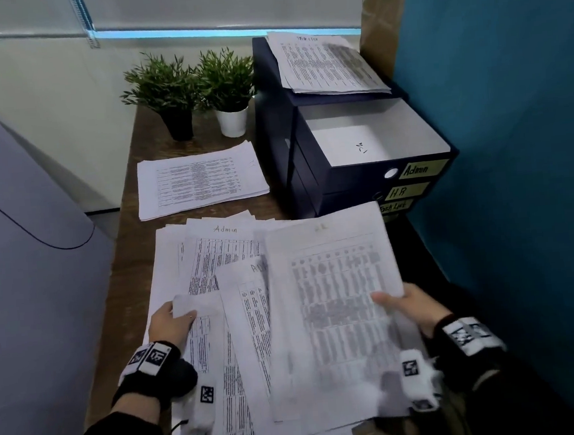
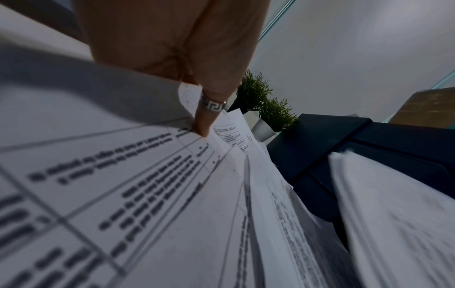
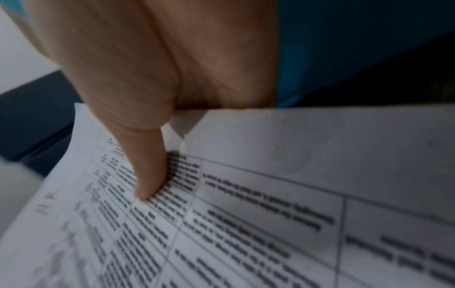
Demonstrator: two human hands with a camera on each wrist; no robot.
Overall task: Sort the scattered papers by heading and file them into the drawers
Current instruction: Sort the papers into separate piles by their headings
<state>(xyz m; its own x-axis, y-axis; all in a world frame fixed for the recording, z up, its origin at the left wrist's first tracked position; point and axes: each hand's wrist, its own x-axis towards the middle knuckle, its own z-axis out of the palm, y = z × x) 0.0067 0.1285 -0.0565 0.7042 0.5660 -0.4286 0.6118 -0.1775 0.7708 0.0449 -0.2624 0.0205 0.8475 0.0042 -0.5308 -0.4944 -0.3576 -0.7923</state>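
Printed sheets lie scattered and overlapping on the near desk; one is headed "Admin" [image 1: 224, 229]. My left hand [image 1: 172, 324] pinches the edge of a sheet [image 1: 209, 360] at the left of the pile, thumb [image 2: 204, 124] on top of the sheet [image 2: 123, 194]. My right hand [image 1: 404, 306] holds a lifted sheet [image 1: 333, 303] by its right edge, thumb [image 3: 147, 175] on the print [image 3: 246, 214]; its heading is too faint to read. The dark blue drawer unit [image 1: 310, 181] stands at the right, labelled Admin [image 1: 419, 169], H.R [image 1: 402, 191] and a third label. Its top drawer [image 1: 419, 128] is pulled out with a sheet inside.
A neat stack of papers [image 1: 200, 181] lies on the wooden desk [image 1: 128, 264] behind the pile. Another stack [image 1: 328, 64] rests on top of the drawer unit. Two potted plants [image 1: 200, 93] stand at the back. A teal wall [image 1: 512, 131] closes the right side, a grey machine [image 1: 23, 238] the left.
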